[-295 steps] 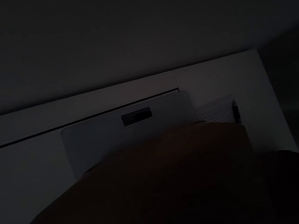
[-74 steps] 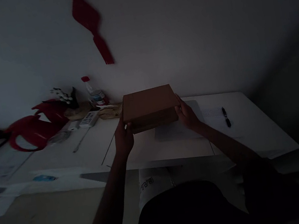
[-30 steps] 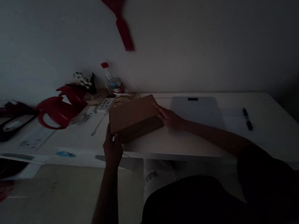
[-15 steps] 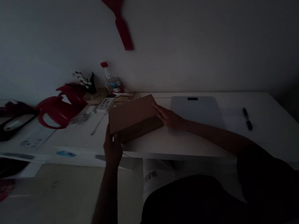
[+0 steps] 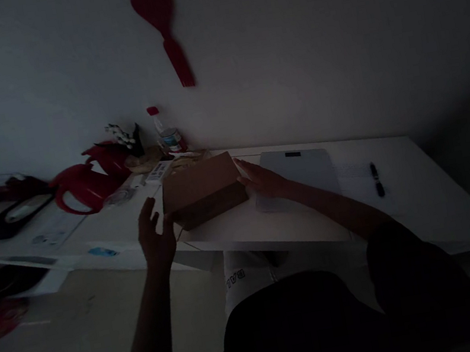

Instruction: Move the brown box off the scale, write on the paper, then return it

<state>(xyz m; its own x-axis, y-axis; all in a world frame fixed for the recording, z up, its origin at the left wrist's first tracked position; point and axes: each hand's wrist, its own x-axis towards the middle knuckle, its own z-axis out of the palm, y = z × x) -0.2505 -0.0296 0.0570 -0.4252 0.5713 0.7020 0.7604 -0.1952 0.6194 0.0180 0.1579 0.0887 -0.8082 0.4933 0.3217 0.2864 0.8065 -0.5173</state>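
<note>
A flat brown cardboard box (image 5: 201, 186) lies on the white table (image 5: 297, 225) in dim light. My left hand (image 5: 155, 237) hovers just off the box's left end, fingers spread and holding nothing. My right hand (image 5: 260, 181) rests flat against the box's right end, fingers stretched out. A white flat scale (image 5: 301, 168) with a dark display lies right behind my right hand.
A black pen (image 5: 376, 178) lies on a sheet of paper at the right. Red helmets or shells (image 5: 82, 180), a bottle with a red cap (image 5: 167, 133) and a remote (image 5: 157, 172) crowd the table's left back. A red ornament (image 5: 159, 23) hangs on the wall.
The box went from held up in front of me to lying on the table left of the scale. My left hand has just let go and drawn back, fingers spread.
</note>
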